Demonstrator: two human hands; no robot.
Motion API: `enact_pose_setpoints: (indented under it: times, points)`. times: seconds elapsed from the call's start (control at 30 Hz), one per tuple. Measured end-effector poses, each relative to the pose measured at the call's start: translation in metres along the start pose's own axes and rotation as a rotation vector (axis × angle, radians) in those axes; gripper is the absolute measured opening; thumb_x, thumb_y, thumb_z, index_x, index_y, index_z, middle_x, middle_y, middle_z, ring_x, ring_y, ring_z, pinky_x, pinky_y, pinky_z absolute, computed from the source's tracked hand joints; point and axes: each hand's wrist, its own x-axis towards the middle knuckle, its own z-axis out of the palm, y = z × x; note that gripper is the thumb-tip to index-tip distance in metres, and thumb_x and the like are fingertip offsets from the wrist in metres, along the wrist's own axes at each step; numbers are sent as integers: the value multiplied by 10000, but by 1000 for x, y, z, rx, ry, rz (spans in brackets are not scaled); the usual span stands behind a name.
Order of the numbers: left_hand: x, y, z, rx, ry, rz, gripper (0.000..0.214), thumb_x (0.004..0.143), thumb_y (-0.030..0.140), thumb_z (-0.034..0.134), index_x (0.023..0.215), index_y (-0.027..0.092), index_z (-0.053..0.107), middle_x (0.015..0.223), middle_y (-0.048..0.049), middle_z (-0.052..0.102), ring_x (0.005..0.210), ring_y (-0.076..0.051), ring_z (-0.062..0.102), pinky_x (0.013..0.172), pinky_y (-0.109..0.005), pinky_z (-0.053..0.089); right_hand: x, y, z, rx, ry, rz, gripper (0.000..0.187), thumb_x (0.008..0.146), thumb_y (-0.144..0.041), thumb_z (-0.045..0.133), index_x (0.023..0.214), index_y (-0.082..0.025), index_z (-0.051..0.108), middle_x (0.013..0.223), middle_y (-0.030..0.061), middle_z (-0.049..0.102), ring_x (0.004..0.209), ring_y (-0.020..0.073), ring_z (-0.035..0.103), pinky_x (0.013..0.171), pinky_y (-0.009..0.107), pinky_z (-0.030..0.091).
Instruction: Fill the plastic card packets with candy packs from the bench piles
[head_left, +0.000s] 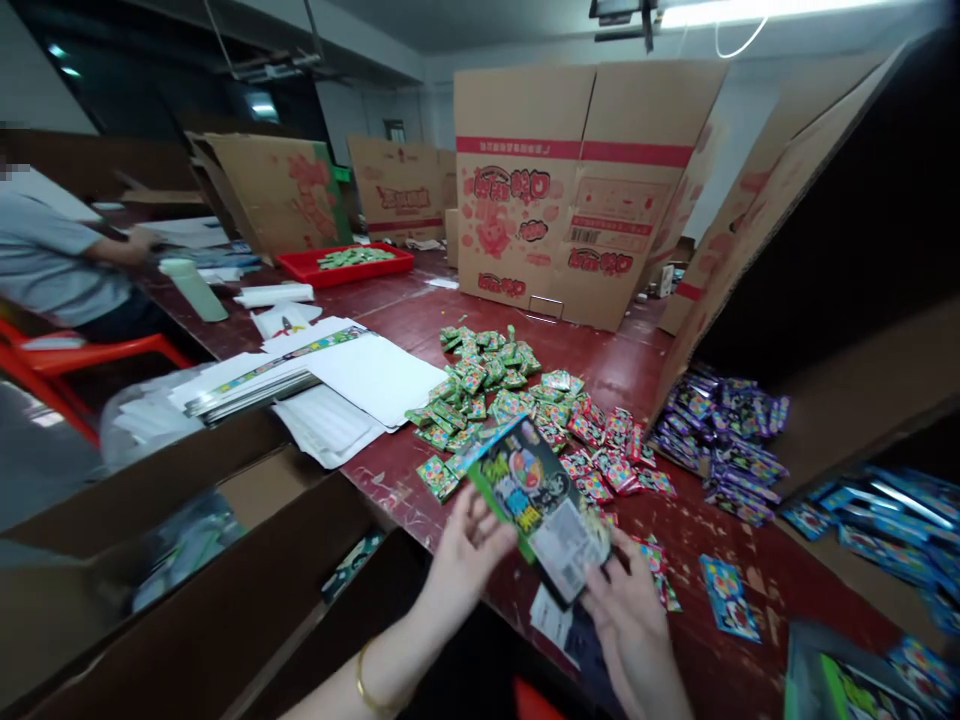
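A flat green and black printed card pack (536, 500) is held up over the near edge of the dark red table (420, 310). My left hand (465, 555) grips its lower left edge with fingers closed on it. Its lower right corner is pinched by my right hand (626, 615). Just beyond the pack lie piles of small packets: green ones (480, 385), red ones (600, 445), purple ones (716, 425) and blue ones (892, 520). A couple of blue packets (727, 595) lie near my right hand.
Stacks of white sheets (352, 385) lie at the left. Open brown cartons (225, 560) stand below the table edge. A large printed carton (570, 190) stands at the back, and a tilted carton (810, 220) at right. A red tray (345, 265) and a seated person (60, 260) are far left.
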Motion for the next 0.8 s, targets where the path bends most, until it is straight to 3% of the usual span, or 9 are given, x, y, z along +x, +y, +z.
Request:
enact_pose_setpoints:
  times: [0.07,0.13,0.23,0.37,0.43,0.5,0.57,0.7,0.8]
  points:
    - [18,0,-9,-106,178,29,497,816,426,634,1202,241,382,1096,-82,613,974,-191,629,792,-315,525,-9,18,12,-34,-56,-22,656,752,-341,726,1286,-337,346,1171,87,615,973,247,654,854,422,530]
    - [32,4,-14,-89,187,77,492,802,373,663,1178,237,378,1087,-67,625,977,-181,630,840,-324,516,-9,28,24,-105,-93,-56,768,735,-343,743,1346,-322,278,1083,77,643,914,235,668,849,408,525]
    - [41,3,-20,57,82,131,391,805,342,664,1091,211,431,1010,-53,652,927,-182,644,842,-326,520,7,20,35,-246,-133,-124,849,725,-346,744,1395,-263,230,996,65,659,951,240,648,912,426,479]
    - [37,-28,-28,300,-151,174,325,813,308,663,1053,201,472,921,-39,645,860,-179,651,786,-307,533,39,-14,43,-322,-170,-303,782,778,-321,698,1404,-248,235,1079,67,639,1081,211,575,1023,422,371]
    - [34,-49,-31,356,-193,213,396,826,306,646,1137,208,421,991,-65,637,921,-197,652,811,-335,537,54,-28,49,-299,-226,-252,759,777,-328,702,1396,-236,271,908,25,668,928,198,621,946,404,429]
    - [31,-64,-34,389,-135,308,517,845,303,619,1253,220,314,1137,-118,595,1057,-230,619,859,-377,532,66,-34,55,-243,-241,-126,719,742,-348,733,1349,-212,373,725,-24,637,738,177,618,813,358,483]
    - [31,-69,-36,460,-100,407,583,856,289,603,1319,230,253,1230,-153,545,1127,-246,586,864,-387,538,72,-33,59,-172,-218,-20,667,699,-355,765,1277,-194,474,674,-39,607,687,159,600,749,315,484]
    - [37,-48,-46,666,-241,440,460,830,273,641,1240,225,438,1115,-118,624,990,-231,647,736,-317,572,69,-22,57,-28,-261,60,676,677,-348,777,1278,-223,492,703,-34,623,734,166,615,789,313,473]
    - [43,-26,-55,664,-241,408,272,854,252,608,1116,196,558,999,-94,675,856,-189,673,639,-252,562,63,-13,51,124,-385,123,609,750,-431,678,1294,-239,485,897,44,685,879,228,633,836,384,475]
